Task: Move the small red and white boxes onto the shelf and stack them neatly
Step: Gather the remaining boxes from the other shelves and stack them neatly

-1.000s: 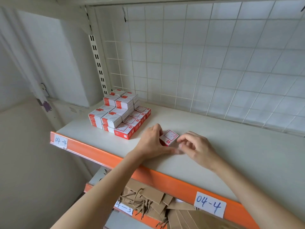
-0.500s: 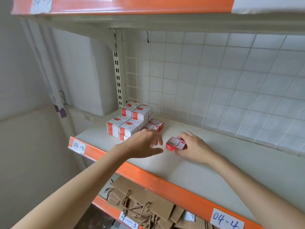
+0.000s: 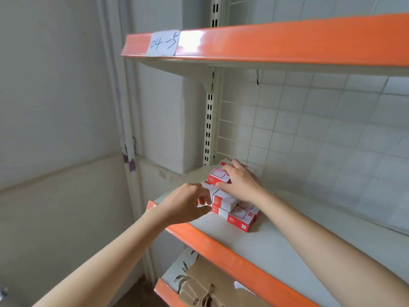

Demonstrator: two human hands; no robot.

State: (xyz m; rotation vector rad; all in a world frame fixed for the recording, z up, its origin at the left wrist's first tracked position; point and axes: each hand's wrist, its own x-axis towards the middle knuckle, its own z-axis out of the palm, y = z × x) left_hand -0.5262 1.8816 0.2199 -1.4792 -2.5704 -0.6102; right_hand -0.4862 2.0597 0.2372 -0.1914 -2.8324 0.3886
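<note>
- Fingers of the left hand (image 3: 188,203) are curling loosely at the near-left side of the stack (image 3: 230,204), apparently steadying it; its grip is holding nothing I can make out.
- Small red and white box (image 3: 219,175) is sitting on top of the stack, on the shelf (image 3: 287,247) at its far-left end.
- Right hand (image 3: 240,181) is pinching that box, thumb at its near edge, probably squaring it up.
- Brown paper bags (image 3: 212,284) are lying on the lower shelf.

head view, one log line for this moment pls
stage: stacking | right hand: placing box atop stack | left hand: at stack's front, holds nothing | shelf: stack at left end
</note>
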